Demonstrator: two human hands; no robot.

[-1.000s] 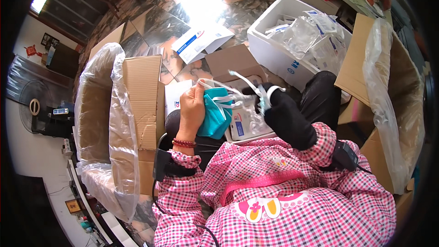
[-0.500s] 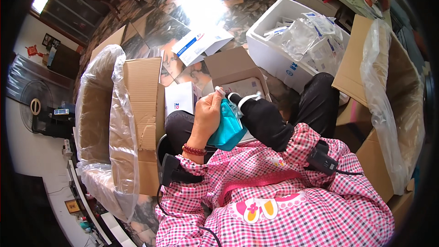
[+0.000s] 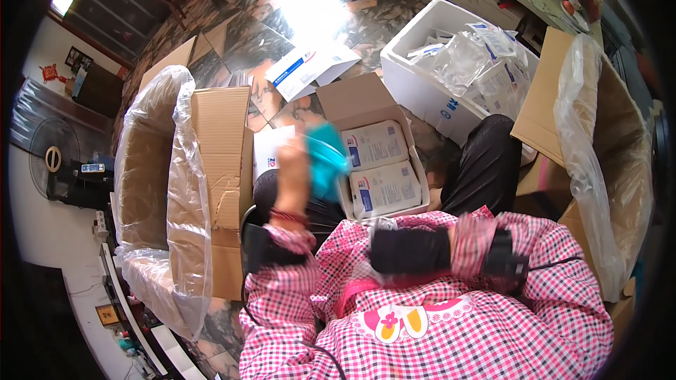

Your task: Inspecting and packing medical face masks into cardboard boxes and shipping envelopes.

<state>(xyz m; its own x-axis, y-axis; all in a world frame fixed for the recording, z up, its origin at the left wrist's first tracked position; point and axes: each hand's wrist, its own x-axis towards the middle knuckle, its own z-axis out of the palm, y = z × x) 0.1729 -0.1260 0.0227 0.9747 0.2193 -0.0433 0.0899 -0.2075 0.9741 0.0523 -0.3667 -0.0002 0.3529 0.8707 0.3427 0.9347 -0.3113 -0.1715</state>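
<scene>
My left hand [image 3: 293, 167], smeared by motion, is closed on what looks like a teal face mask [image 3: 326, 162]. It is raised over my left knee, beside a small white box [image 3: 269, 149]. My right hand [image 3: 408, 250], in a black covering, lies across my lap close to my body, apart from the mask. Its fingers are too blurred to make out. Between my knees stands an opened carton [image 3: 414, 205] holding white printed packs [image 3: 384, 190] in two rows.
Large cardboard boxes lined with clear plastic stand at left [image 3: 218, 162] and right [image 3: 546, 98]. Beyond my right knee is a white foam box [image 3: 429, 102] of clear and white packets [image 3: 486, 56]. A folded white card [image 3: 313, 70] lies on the tiled floor.
My left hand has moved slightly left with the teal mask. My right hand has left the mask and drawn back to my lap, uncovering the packs in the carton.
</scene>
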